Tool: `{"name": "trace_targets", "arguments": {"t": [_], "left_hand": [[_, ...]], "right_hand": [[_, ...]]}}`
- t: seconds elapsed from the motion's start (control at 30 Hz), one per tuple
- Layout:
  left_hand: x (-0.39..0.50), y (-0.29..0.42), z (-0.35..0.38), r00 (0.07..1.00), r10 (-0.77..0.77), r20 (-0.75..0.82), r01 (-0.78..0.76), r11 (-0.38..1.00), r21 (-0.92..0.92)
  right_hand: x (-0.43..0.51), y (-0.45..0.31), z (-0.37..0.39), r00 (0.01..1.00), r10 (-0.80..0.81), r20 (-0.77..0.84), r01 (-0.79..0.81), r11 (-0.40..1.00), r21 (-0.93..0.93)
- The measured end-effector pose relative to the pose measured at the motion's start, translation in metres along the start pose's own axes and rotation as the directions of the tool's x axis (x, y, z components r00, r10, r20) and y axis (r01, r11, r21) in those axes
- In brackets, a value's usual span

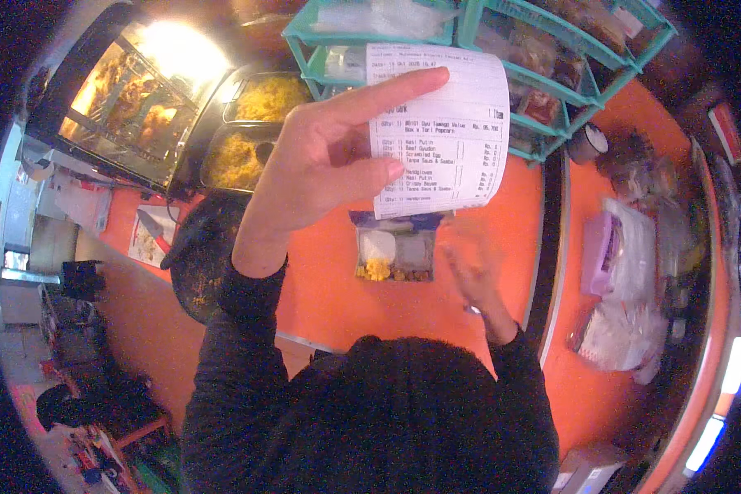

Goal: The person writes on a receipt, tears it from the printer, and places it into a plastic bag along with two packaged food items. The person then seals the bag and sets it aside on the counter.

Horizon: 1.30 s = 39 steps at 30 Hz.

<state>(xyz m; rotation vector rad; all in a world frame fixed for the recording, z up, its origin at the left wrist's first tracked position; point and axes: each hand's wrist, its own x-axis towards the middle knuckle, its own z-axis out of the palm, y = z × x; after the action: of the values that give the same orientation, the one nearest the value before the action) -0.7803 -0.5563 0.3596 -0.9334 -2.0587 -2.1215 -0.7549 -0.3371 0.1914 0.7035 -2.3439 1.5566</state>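
Note:
A curled printed paper receipt [444,148] is held up in front of me by my left hand [321,148], its thumb and index finger spread across the printed side. Below it on the orange counter [327,296] sits an open food box [415,247] with a dark blue flap. White rice [377,246], yellow scrambled egg [378,269] and small brown pieces [410,275] show inside; the receipt hides part of its far edge. Just right of the box, motion blurs my right hand [474,272]; its fingers are too smeared to read.
Teal shelf bins [531,80] with packaged goods stand at the back. A lit glass food warmer [133,105], pans of yellow food [238,154] and a round dark pan [200,247] are left. A red-handled knife [153,225] lies on a board. Plastic bags [620,333] lie right.

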Motion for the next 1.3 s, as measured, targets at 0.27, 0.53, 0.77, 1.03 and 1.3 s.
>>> {"name": "trace_targets", "arguments": {"t": [0.27,0.53,0.77,1.03,1.3], "left_hand": [[0.019,-0.04,0.0,0.992,-0.123,-0.023,0.125,0.986,0.113],[0.001,-0.202,0.037,0.922,-0.379,0.085,0.328,0.877,0.353],[0.011,-0.359,0.104,0.951,-0.239,0.198,0.219,0.969,0.119],[-0.015,-0.395,0.147,0.725,-0.688,0.028,0.415,0.469,0.78],[-0.022,-0.375,0.157,0.728,-0.67,0.146,0.201,0.412,0.889]], "right_hand": [[0.065,-0.032,-0.017,0.992,0.044,-0.115,0.011,0.899,0.437],[-0.011,0.078,-0.019,0.697,0.717,-0.01,-0.637,0.614,-0.466],[-0.074,0.179,-0.029,0.828,0.547,-0.123,-0.378,0.381,-0.844],[-0.113,0.125,-0.1,0.663,0.232,-0.712,-0.737,0.038,-0.675],[-0.172,0.109,-0.207,0.138,0.358,-0.924,-0.787,-0.527,-0.321]]}}
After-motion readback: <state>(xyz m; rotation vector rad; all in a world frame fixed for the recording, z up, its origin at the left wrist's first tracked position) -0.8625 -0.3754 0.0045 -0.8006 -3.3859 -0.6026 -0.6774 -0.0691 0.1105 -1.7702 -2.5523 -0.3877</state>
